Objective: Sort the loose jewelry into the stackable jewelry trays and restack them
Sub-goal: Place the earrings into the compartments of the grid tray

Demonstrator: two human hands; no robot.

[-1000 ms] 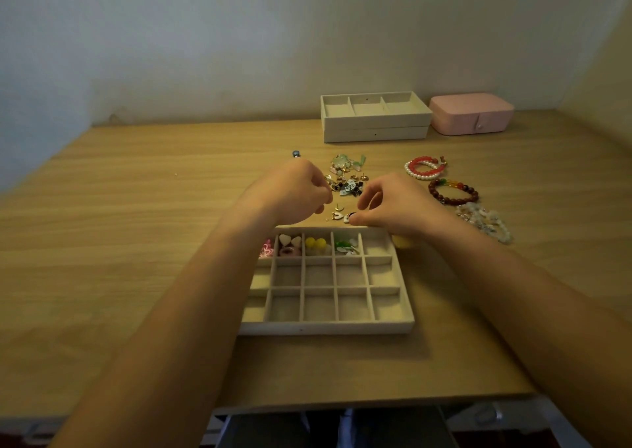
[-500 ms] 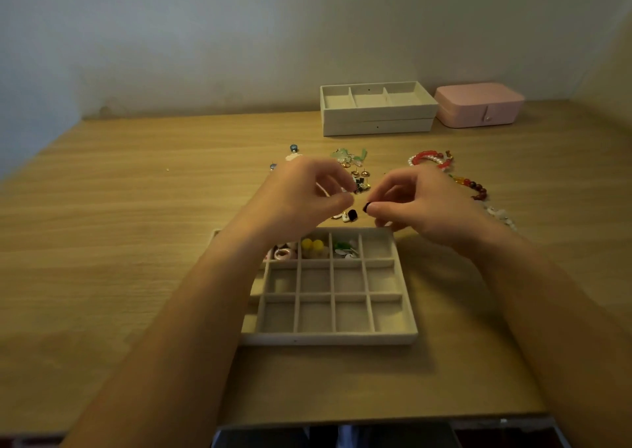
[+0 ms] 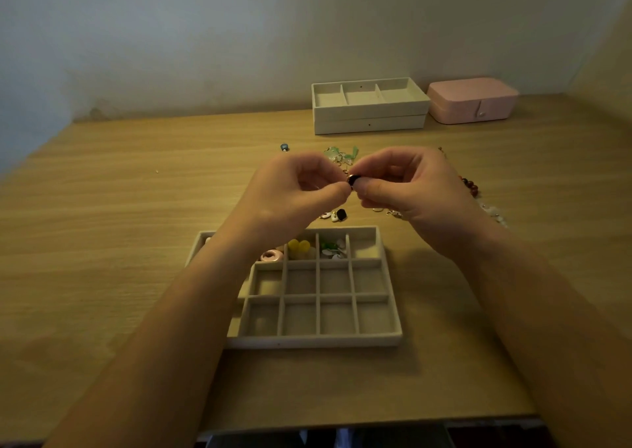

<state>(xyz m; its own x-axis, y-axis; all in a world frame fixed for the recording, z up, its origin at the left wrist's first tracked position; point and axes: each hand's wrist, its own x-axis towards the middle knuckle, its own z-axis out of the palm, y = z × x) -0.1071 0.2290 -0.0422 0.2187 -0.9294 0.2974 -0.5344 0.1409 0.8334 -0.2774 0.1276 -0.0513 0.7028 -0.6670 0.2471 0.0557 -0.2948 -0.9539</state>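
Two hands pinch one small dark charm [image 3: 353, 179] over a wooden desk [image 3: 102, 242].
At the left, a blue bead [image 3: 284, 147] lies alone. The left hand [image 3: 297, 187] and right hand [image 3: 407, 184] meet fingertip to fingertip, both gripping the charm above the far edge of a beige gridded tray [image 3: 307, 340]. Its far row holds a pink ring [image 3: 272, 255], yellow beads [image 3: 298, 245] and green and white pieces [image 3: 331, 247]. A red bead bracelet [image 3: 470, 186] shows to the right. At the back right, two stacked trays [image 3: 369, 119] sit beside a pink jewelry box [image 3: 472, 100].
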